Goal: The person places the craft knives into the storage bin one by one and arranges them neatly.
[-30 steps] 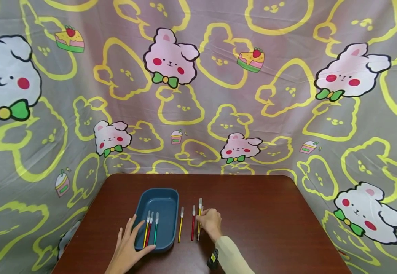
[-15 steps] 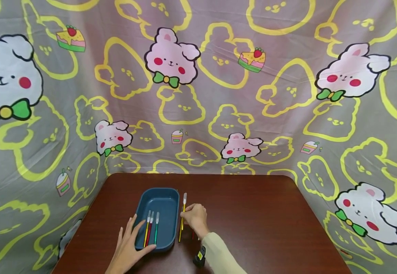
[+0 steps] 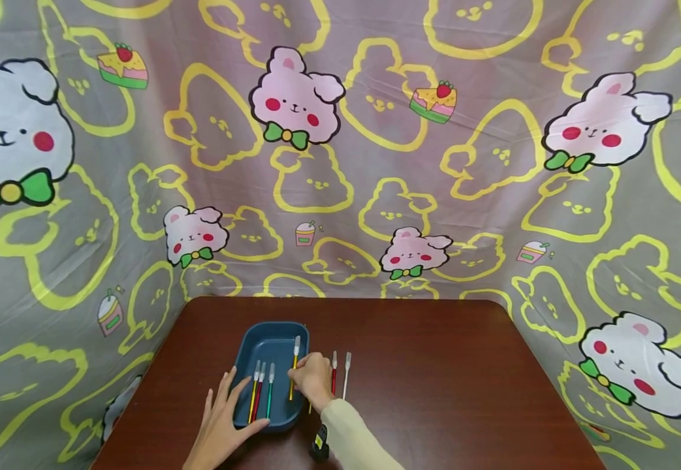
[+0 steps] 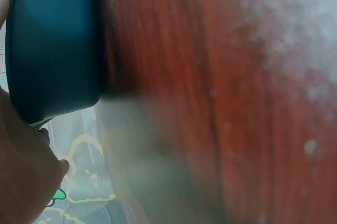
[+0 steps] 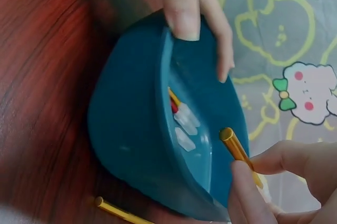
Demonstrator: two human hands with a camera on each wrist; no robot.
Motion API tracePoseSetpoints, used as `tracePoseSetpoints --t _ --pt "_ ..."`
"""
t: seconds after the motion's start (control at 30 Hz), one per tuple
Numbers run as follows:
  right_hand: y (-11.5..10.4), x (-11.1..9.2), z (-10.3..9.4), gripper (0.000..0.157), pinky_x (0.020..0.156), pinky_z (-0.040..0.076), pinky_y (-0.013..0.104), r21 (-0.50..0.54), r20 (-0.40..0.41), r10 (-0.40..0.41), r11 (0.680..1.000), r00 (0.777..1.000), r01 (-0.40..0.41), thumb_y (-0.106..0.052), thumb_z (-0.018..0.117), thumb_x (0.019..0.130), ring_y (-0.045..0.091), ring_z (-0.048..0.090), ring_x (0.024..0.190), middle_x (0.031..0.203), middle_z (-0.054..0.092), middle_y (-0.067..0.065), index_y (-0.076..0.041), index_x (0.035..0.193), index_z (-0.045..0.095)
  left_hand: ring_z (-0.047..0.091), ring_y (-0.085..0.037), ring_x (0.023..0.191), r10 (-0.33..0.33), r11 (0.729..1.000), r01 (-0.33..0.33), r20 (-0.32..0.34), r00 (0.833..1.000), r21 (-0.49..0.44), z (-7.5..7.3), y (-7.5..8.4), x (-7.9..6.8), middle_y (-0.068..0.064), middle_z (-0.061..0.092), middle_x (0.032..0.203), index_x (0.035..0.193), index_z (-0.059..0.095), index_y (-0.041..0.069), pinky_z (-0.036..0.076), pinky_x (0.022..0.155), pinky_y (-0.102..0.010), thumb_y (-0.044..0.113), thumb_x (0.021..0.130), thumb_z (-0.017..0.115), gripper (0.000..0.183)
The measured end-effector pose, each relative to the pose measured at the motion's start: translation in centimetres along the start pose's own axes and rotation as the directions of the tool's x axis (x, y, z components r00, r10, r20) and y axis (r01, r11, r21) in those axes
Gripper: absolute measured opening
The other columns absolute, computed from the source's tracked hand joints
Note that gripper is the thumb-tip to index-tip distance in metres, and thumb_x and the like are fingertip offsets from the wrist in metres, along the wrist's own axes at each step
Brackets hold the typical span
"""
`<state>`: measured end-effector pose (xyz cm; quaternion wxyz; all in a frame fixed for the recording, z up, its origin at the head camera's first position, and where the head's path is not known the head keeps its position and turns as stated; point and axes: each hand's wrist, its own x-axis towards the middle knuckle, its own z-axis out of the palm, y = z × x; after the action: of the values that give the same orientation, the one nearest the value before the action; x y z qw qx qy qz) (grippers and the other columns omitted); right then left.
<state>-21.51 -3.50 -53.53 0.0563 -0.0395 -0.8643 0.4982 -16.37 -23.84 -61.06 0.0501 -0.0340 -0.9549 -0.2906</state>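
Observation:
My right hand [image 3: 313, 378] pinches a yellow craft knife [image 3: 292, 385] with a clear cap, above the right side of the blue tray [image 3: 274, 324]. In the right wrist view the knife's gold handle end [image 5: 236, 146] sticks out past thumb and finger. My left hand [image 3: 219, 418] rests spread on the tray's near left corner, its thumb on the near rim. Inside the tray lie a yellow knife [image 3: 253, 401], a red knife [image 3: 258, 398] and a green knife [image 3: 269, 395], all capped. To the right, a red knife [image 3: 333, 378] and a silver knife [image 3: 347, 375] lie on the table.
Another gold-handled knife [image 5: 124, 214] lies on the table beside the tray, mostly hidden by my right hand in the head view. The brown table [image 3: 434, 372] extends right. A patterned curtain [image 3: 316, 196] surrounds its back and sides.
My right hand has picked up the yellow knife from beside the silver one and carried it left, over the tray. The left hand has kept its place.

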Motion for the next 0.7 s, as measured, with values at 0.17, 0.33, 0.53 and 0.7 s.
tracePoseSetpoints --t 0.17,0.33,0.53,0.7 --pt "2.2 0.6 2.5 0.035 0.044 0.054 0.027 -0.01 -0.022 -0.122 0.993 0.992 0.121 -0.001 0.089 0.081 0.008 0.056 0.045 0.052 0.06 -0.002 -0.008 0.055 0.066 0.019 -0.058 0.153 0.013 1.0 -0.013 -0.018 1.0 0.002 0.0 -0.1 -0.1 -0.025 0.023 0.168 0.153 0.052 0.007 0.008 0.115 -0.084 0.067 0.076 0.085 0.103" --pt "5.7 2.0 6.7 0.05 0.037 0.041 0.025 -0.099 -0.048 -0.16 0.983 0.986 0.154 -0.005 0.091 0.078 0.008 0.045 0.045 0.047 0.049 -0.005 -0.015 0.048 0.052 0.02 -0.057 0.153 0.034 0.999 -0.034 -0.042 0.999 0.001 0.3 -0.3 -0.3 -0.025 0.024 0.167 0.152 0.054 0.006 0.01 0.115 -0.084 0.066 0.076 0.086 0.102" --pt "7.2 2.5 10.2 0.03 0.041 0.041 0.031 -0.227 -0.095 -0.182 0.961 0.979 0.156 -0.006 0.087 0.073 0.012 0.051 0.049 0.053 0.054 -0.002 -0.012 0.058 0.062 0.021 -0.058 0.152 0.054 0.999 -0.054 -0.064 0.997 -0.007 0.3 -0.4 -0.4 -0.025 0.024 0.168 0.152 0.054 0.006 0.01 0.114 -0.084 0.066 0.076 0.086 0.101" --pt "4.3 0.2 8.8 0.017 0.048 0.052 0.041 -0.249 -0.087 -0.226 0.948 0.97 0.199 0.003 0.084 0.073 0.023 0.065 0.056 0.061 0.064 0.007 -0.004 0.066 0.069 0.026 -0.059 0.15 0.091 0.996 -0.092 -0.111 0.99 0.001 0.3 -0.4 -0.5 -0.025 0.027 0.167 0.149 0.057 0.006 0.012 0.112 -0.084 0.065 0.076 0.087 0.098"
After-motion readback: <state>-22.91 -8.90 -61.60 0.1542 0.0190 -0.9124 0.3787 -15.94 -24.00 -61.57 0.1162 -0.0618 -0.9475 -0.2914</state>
